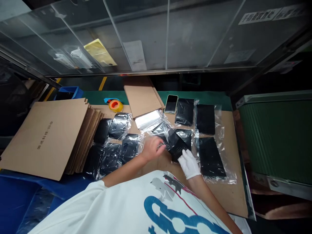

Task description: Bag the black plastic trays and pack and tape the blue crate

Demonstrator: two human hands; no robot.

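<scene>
White T-shirt [97, 208] w/ blue & grey print fills the bottom, closest to the cam. Clear partition [190, 42] spans the top; green ribbed panel [278, 136] stands on the far R. Brown cardboard sheet [237, 195] covers most of the bench; on the L is a tall cardboard stack [46, 139], top sheet printed w/ a line of dark text. Smaller loose cardboard [141, 97] lies top ctr. Black pcs in clear bags sit in 2 groups, L group [109, 159] beside the stack, R group [211, 156] past the gloved hand. Btwn them, a black pc [179, 144] lies tilted, mid-bench, partly over another bagged one. R hand [188, 164], white glove, pinches its lower edge, fingers closed on it. L hand [153, 148], bare, is curled just beside clear plastic; can't tell if it grips any. Phone [171, 104], screen dark, is above; yellow tape roll [115, 105] is further L.
</scene>
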